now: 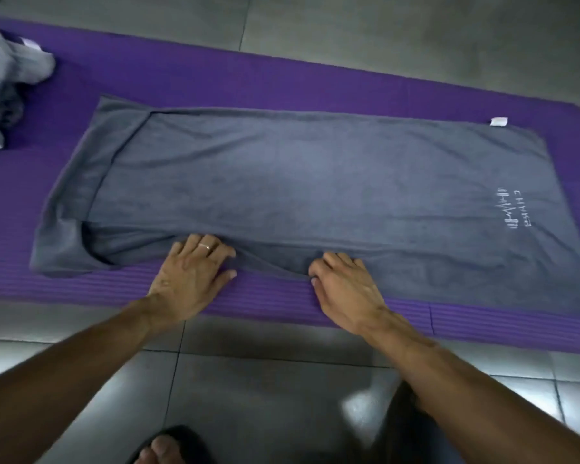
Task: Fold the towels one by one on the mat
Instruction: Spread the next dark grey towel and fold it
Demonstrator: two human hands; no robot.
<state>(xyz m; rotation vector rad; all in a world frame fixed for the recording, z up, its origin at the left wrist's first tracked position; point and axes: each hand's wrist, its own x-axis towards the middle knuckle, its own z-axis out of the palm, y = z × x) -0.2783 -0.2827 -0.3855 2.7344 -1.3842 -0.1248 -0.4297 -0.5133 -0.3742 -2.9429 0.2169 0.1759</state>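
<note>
A long grey towel (pixel 298 182) lies spread lengthwise on the purple mat (pixel 215 78), its left end folded over and a white logo near its right end. My left hand (pixel 191 272) lies at the towel's near edge with its fingers spread on the cloth, a ring on one finger. My right hand (pixel 342 283) is at the same edge a little to the right, fingers curled down and pinching the hem, which is rumpled between the two hands.
A crumpled pile of grey towels (pixel 4 82) sits on the mat's far left end. Grey floor tiles (pixel 265 380) surround the mat. A sandalled foot (pixel 168 447) shows at the bottom edge, and a white tag (pixel 499 121) sticks out at the towel's far right corner.
</note>
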